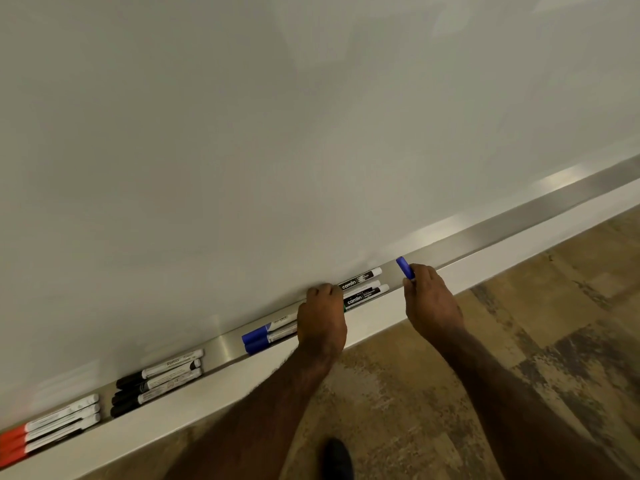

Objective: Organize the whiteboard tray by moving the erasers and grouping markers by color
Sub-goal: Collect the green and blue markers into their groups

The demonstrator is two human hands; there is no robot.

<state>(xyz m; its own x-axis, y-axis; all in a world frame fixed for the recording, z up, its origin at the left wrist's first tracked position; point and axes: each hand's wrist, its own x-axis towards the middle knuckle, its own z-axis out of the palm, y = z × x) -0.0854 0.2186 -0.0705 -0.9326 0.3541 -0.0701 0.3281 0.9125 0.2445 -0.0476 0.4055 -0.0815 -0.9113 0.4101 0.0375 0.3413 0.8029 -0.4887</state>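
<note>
A long metal whiteboard tray (491, 223) runs from lower left to upper right. In it lie three red-capped markers (52, 427) at far left, then three black-capped markers (156, 379), then two blue-capped markers (266, 336). Further right lie markers labelled camlin (363, 287), one showing a green tip. My left hand (320, 320) rests over the tray with curled fingers covering the ends of the blue and camlin markers; what it holds is hidden. My right hand (429, 299) pinches a blue marker (404, 267), its blue cap sticking up above the tray. No eraser is visible.
The blank whiteboard (277, 133) fills the upper view. Below the tray is its white front ledge (207, 386) and a mottled brown floor (519, 341). A dark shoe (337, 459) shows near the bottom edge. The tray's right stretch holds nothing visible.
</note>
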